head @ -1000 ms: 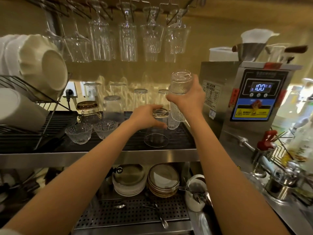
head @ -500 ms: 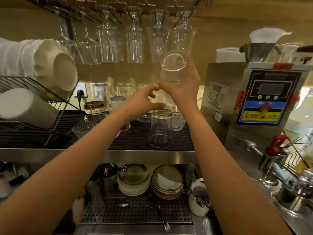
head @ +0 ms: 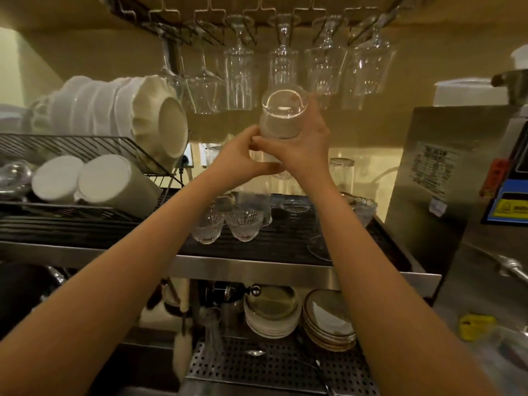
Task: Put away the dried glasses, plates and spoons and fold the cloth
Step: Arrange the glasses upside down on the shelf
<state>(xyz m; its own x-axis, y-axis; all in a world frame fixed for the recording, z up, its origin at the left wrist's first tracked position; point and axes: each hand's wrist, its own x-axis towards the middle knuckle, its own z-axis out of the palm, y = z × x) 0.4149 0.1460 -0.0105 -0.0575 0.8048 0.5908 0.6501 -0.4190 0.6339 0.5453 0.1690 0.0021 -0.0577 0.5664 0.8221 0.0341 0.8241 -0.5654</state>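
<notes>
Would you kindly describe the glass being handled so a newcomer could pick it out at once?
Find the overhead rack of hanging stemmed glasses. Just below their bowls a clear tumbler is held in mid-air, the right hand wrapped round it, the left hand gripping its lower end. Unlike its neighbours, it has no stem and neither hangs nor stands on the shelf.

I see stemmed glasses [head: 283, 64] hanging at twelve o'clock, a tumbler [head: 281, 115] just below them, bowls [head: 160, 121] racked at ten, plates [head: 271, 315] under the shelf [head: 257, 267] at six.
</notes>
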